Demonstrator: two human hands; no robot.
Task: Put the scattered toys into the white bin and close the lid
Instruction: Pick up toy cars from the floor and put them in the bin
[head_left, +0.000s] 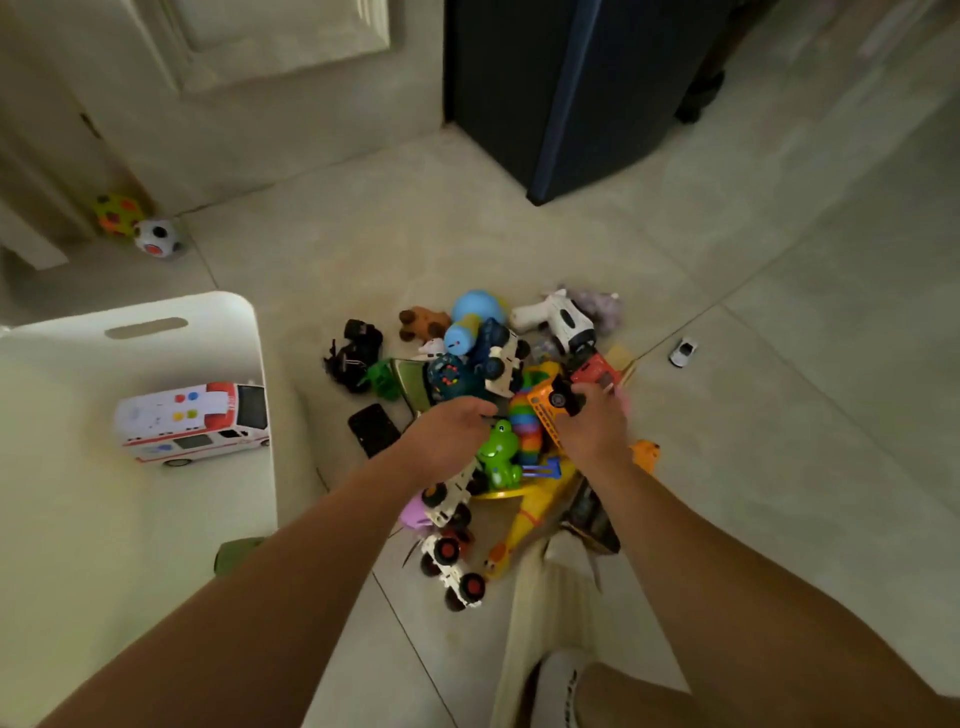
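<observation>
The fingers (602, 397) of the right hand (589, 423) are clenched round one end of an orange plastic toy truck (543, 413) with a black wheel, at the centre of the frame. The left hand (449, 434) hangs just beside it, fingers curled down above a green plastic frog (501, 454); whether they grasp anything cannot be told. The truck lies wedged against a rainbow-striped toy (524, 423) in the pile, so a quick pull would likely drag neighbours loose across the tiled floor (779, 467). A hold so near one end may slip on the way to the white plastic bin (234, 322) at the left of the frame, where a white toy ambulance (192, 423) already lies. A small white car (682, 352) at right and a white ball (157, 239) at upper left sit well apart and could be overlooked.
</observation>
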